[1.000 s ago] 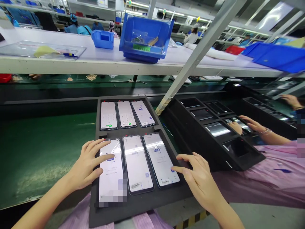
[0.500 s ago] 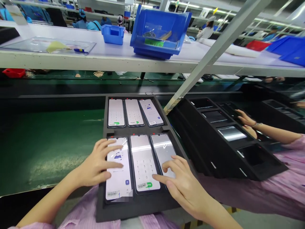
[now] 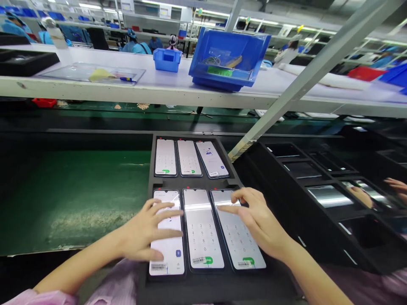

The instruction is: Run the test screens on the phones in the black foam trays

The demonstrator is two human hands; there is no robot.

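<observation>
A black foam tray [image 3: 165, 183] holds smartphones in two rows of three, screens lit. My left hand [image 3: 152, 231] is spread over the front left phone [image 3: 168, 264], which shows a mostly white page with a small blue icon. The front middle phone [image 3: 205, 233] displays a dial keypad with a green button. My right hand [image 3: 260, 220] is over the front right phone [image 3: 241, 243], also on a keypad, its index finger stretched across the upper screen. Whether the fingertip touches the glass I cannot tell. In the back row, two phones [image 3: 165, 156] show keypads and the right one [image 3: 212, 159] a picture page.
A slanted metal post [image 3: 280, 110] rises behind the tray's right corner. To the right are black trays [image 3: 270, 203] of dark-screened phones, with another person's hand [image 3: 361, 195] over them. Blue bins [image 3: 229, 80] stand on the white shelf [image 3: 127, 91] above the green conveyor surface [image 3: 95, 190].
The front right phone has gone from a plain grey screen to a keypad. My right hand has shifted from beside the middle phone's keypad to the right phone's upper screen. The camera view has shifted.
</observation>
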